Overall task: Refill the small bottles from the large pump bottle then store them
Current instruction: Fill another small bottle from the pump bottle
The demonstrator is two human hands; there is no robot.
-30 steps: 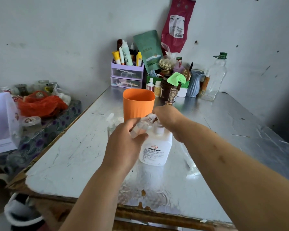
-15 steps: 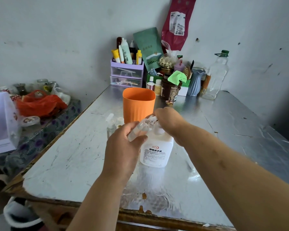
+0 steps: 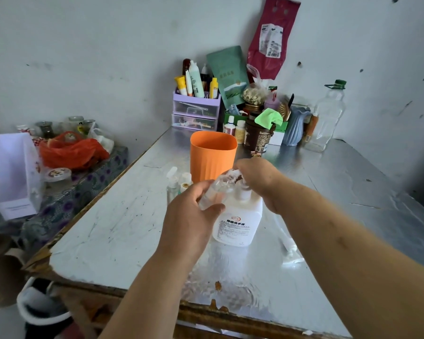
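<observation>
A large white pump bottle with a printed label stands on the metal table. My left hand grips a small clear bottle, tilted with its mouth up at the pump's nozzle. My right hand lies over the pump head with curled fingers; the pump head itself is hidden beneath it. Two more small bottles stand left of the orange cup. A loose small pump cap with its tube lies on the table under my right forearm.
A lilac drawer organiser with tubes, pouches, a brown tub, a blue vase and a clear plastic bottle crowd the far wall. Left of the table a lower surface holds an orange bag, jars and a white box.
Both hands and the bottles stay almost where they were. The small bottle remains at the pump nozzle; only the camera has shifted slightly.
</observation>
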